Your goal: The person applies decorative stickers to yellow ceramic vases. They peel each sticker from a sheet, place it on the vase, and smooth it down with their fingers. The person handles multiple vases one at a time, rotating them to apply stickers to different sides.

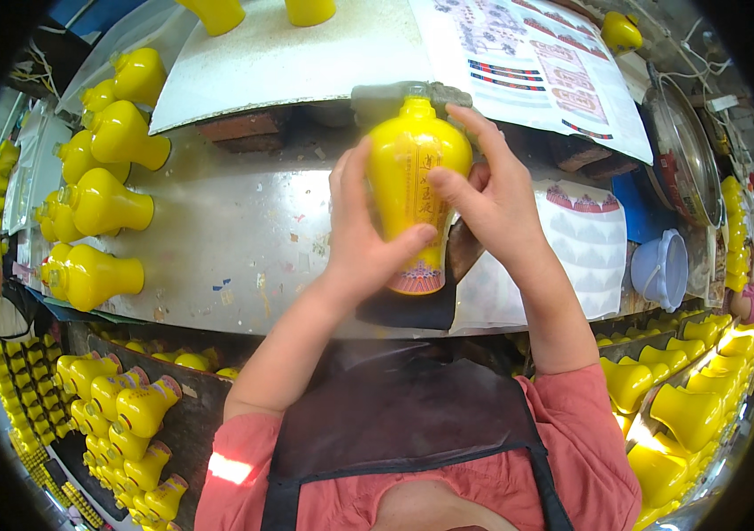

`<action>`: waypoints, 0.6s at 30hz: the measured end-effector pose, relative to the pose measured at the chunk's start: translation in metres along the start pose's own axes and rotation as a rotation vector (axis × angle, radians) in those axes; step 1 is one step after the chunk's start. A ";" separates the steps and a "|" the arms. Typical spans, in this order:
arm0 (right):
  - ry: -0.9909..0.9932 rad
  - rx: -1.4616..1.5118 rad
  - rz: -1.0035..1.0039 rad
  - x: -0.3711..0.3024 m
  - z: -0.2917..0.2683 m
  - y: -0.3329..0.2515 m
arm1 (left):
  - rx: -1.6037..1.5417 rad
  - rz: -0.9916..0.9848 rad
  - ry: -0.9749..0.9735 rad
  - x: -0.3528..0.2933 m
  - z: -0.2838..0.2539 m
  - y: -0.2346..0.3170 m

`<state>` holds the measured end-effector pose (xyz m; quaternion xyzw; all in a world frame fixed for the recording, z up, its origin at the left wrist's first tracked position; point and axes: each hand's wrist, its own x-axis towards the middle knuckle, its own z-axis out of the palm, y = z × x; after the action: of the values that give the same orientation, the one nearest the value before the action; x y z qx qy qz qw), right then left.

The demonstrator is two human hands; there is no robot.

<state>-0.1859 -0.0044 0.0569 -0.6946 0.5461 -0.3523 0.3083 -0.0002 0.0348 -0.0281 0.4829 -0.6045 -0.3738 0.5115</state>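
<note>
A glossy yellow bottle with a narrow neck, dark lettering down its front and a patterned band round its base lies between my hands, neck pointing away from me. My left hand wraps its left side, with the thumb across the lower front. On the right side my right hand grips it, thumb pressed on the lettering and fingers up near the shoulder. Behind the neck is a grey block. Below the base a dark cloth lies at the table's near edge.
Several plain yellow bottles lie along the left of the metal table. Printed decal sheets lie at right, with more on the raised white board. A pale blue bucket stands far right. Racks of yellow bottles flank me.
</note>
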 end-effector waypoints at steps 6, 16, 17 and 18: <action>0.022 -0.172 -0.501 -0.007 -0.002 0.011 | 0.010 0.024 0.004 0.000 -0.001 -0.001; -0.148 -0.180 -0.268 0.006 -0.017 0.016 | -0.019 -0.010 0.008 -0.002 0.000 0.000; -0.158 -0.166 -0.289 0.005 -0.018 0.015 | -0.016 0.016 0.012 -0.001 0.000 0.000; -0.136 -0.094 -0.192 0.007 -0.017 0.015 | -0.010 0.008 0.013 -0.001 0.001 0.000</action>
<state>-0.2072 -0.0150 0.0555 -0.7797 0.4709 -0.3063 0.2765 -0.0008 0.0355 -0.0288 0.4804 -0.6013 -0.3716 0.5192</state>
